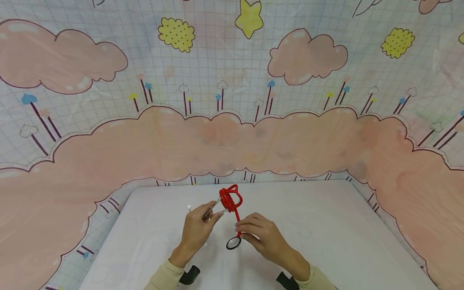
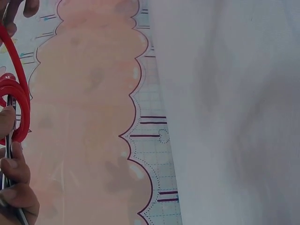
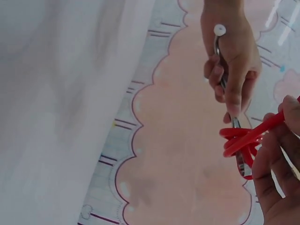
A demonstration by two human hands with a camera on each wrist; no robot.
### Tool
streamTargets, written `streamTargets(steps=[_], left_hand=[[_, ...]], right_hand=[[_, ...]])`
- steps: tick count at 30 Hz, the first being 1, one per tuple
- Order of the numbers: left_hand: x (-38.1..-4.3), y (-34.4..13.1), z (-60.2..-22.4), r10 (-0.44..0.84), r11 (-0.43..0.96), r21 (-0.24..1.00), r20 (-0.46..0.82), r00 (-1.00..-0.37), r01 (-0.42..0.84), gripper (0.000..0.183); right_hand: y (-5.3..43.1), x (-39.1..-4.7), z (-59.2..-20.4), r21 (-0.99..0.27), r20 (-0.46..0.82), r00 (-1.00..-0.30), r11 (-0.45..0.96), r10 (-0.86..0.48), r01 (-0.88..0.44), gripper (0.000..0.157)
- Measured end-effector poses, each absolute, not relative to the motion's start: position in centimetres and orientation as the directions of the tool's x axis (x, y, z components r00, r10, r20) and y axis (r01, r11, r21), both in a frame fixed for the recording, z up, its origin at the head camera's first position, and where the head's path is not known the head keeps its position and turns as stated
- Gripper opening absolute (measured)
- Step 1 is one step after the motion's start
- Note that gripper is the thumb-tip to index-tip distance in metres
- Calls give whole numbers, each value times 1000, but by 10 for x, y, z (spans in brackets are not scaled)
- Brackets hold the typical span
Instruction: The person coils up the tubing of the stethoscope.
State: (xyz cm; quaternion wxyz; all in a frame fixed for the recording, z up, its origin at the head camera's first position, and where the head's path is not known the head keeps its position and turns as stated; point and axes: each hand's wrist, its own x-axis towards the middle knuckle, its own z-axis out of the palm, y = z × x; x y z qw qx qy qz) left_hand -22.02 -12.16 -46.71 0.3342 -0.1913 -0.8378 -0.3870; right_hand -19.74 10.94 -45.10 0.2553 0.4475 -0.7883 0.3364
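Note:
A stethoscope with red tubing (image 1: 227,200) is held up between both hands over the table. My left hand (image 1: 197,227) grips its metal ear tubes, and the tubing is wound in several loops around their far ends. One white ear tip (image 3: 220,30) pokes out behind the left hand in the right wrist view. With thumb and fingers, my right hand (image 1: 266,237) pinches the free stretch of tubing close to the chest piece (image 1: 233,243), a black-rimmed disc that hangs just below those fingers. In the left wrist view the red loops (image 2: 21,112) show only at the left edge.
Below the hands lies a white tabletop (image 1: 326,225). A patterned cloth (image 1: 232,141) with clouds and stars rises behind it and runs along both sides. Black straps (image 1: 190,275) show at the wrists.

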Motion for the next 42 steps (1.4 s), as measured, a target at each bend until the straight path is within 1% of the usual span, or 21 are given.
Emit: streamTargets(steps=[1, 4, 7, 9, 11, 13, 15, 20, 26, 32, 38, 42], left_hand=[[-220, -121, -468, 69, 634, 508, 715, -696, 584, 37], [-219, -119, -467, 88, 647, 478, 727, -681, 594, 37], [-218, -116, -466, 104, 650, 456, 738, -666, 607, 37], [-216, -114, -465, 111, 651, 448, 743, -660, 613, 37], [-216, -112, -464, 114, 653, 440, 747, -655, 616, 37], [-216, -111, -464, 110, 658, 438, 749, -653, 613, 37], [-215, -111, -464, 107, 661, 437, 750, -653, 611, 37], [-214, -110, -465, 112, 668, 429, 750, -652, 608, 38], [-213, -108, -467, 123, 672, 415, 753, -646, 613, 38], [-212, -108, -466, 130, 674, 399, 765, -631, 622, 39], [-212, -107, -466, 133, 681, 381, 775, -617, 625, 38], [-211, -107, -467, 157, 694, 341, 788, -595, 635, 39]], right_hand=[[109, -197, -451, -331, 699, -486, 365, -525, -870, 22], [108, -196, -451, -456, 670, -565, 333, -482, -825, 21], [107, -196, -452, -620, 620, -655, 243, -432, -746, 14], [105, -197, -452, -705, 592, -700, 163, -400, -690, 7], [104, -197, -453, -754, 579, -722, 88, -378, -651, 6], [103, -198, -454, -771, 579, -728, 45, -367, -636, 8], [102, -198, -455, -778, 576, -733, 34, -363, -628, 12], [103, -197, -456, -803, 543, -755, 37, -368, -595, 11], [104, -196, -456, -895, 412, -825, 0, -388, -447, 16], [106, -196, -456, -943, 313, -865, -21, -392, -331, 23], [107, -197, -453, -984, 177, -920, -61, -350, -167, 34], [106, -196, -452, -989, 144, -940, -59, -310, -132, 33]])
